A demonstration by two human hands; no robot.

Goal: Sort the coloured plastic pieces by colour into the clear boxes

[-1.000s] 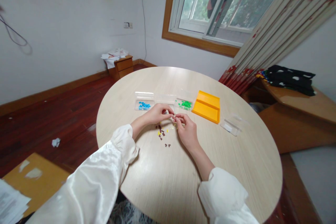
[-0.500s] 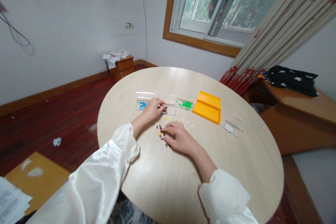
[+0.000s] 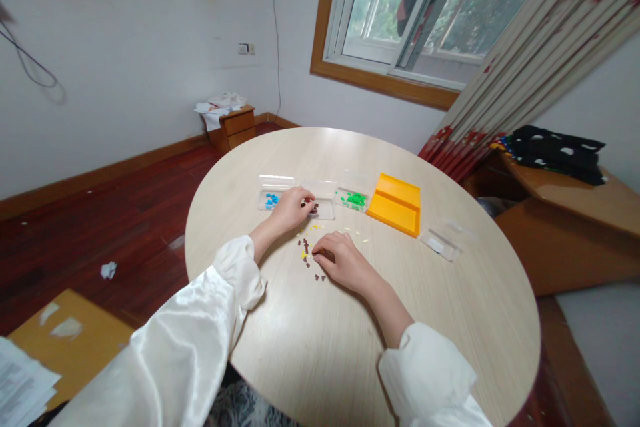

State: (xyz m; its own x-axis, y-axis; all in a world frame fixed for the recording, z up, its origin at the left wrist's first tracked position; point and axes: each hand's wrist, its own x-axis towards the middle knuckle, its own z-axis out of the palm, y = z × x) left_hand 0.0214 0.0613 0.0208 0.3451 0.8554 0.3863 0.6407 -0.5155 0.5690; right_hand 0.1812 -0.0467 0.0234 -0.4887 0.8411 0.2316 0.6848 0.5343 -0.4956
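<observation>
From here I observe the left hand (image 3: 290, 209) at a clear box (image 3: 327, 211), grip undeterminable, and the right hand (image 3: 341, 257), grip narrow, contents unclear, beside brown pieces (image 3: 307, 248)

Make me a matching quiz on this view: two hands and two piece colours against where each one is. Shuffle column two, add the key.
Column 1
1. left hand
2. right hand
3. green pieces
4. blue pieces

Column 2
A. boxed, just left of the orange case
B. beside the loose brown pieces on the table
C. in the leftmost box
D. at the middle box, which has brown pieces in it

Pairs: 1-D, 2-B, 3-A, 4-C
</observation>
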